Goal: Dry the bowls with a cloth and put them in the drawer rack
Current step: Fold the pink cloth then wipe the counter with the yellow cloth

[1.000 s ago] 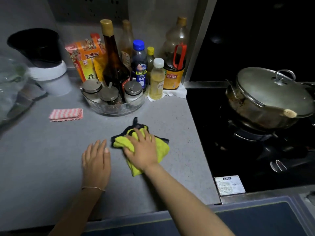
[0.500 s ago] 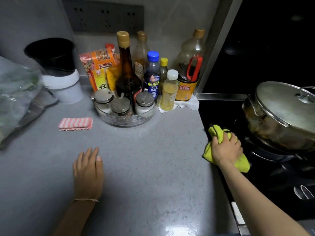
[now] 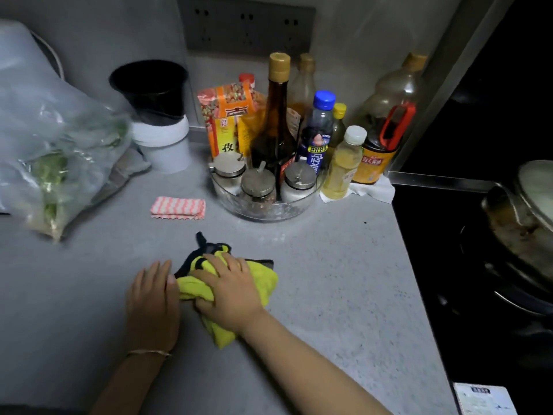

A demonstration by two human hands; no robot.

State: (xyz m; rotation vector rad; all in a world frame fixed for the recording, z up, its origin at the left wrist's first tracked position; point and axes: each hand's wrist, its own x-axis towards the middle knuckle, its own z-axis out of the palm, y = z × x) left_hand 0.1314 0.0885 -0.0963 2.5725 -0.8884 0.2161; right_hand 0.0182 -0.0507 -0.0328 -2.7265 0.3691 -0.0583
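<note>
Grey speckled countertop (image 3: 329, 295) fills the near view, its front edge cut off at 6 o'clock. At the centre the right hand (image 3: 230, 290) lies on a bunched yellow cloth (image 3: 264, 280), fingers curled into the fabric and gripping it. The palm hides the cloth's middle, and a dark trim pokes out at 11 o'clock. Just at 9 o'clock of the cloth the left hand (image 3: 152, 301) rests flat on the counter, fingers straight and close together, its inner edge touching the cloth.

At 5 o'clock a white label (image 3: 484, 399) is cropped, its print unreadable. At 3 o'clock a lidded steel pot (image 3: 532, 187) on the black hob (image 3: 434, 265) runs off the frame.

Farther, toward 12 o'clock, a folded pink-and-white rag (image 3: 178, 208) lies beside a glass tray (image 3: 263, 215) of three lidded jars. Overlapping bottles (image 3: 276, 115) crowd behind it. At 10 o'clock a clear bag of greens (image 3: 57, 163) is blurred and partly cut off.
</note>
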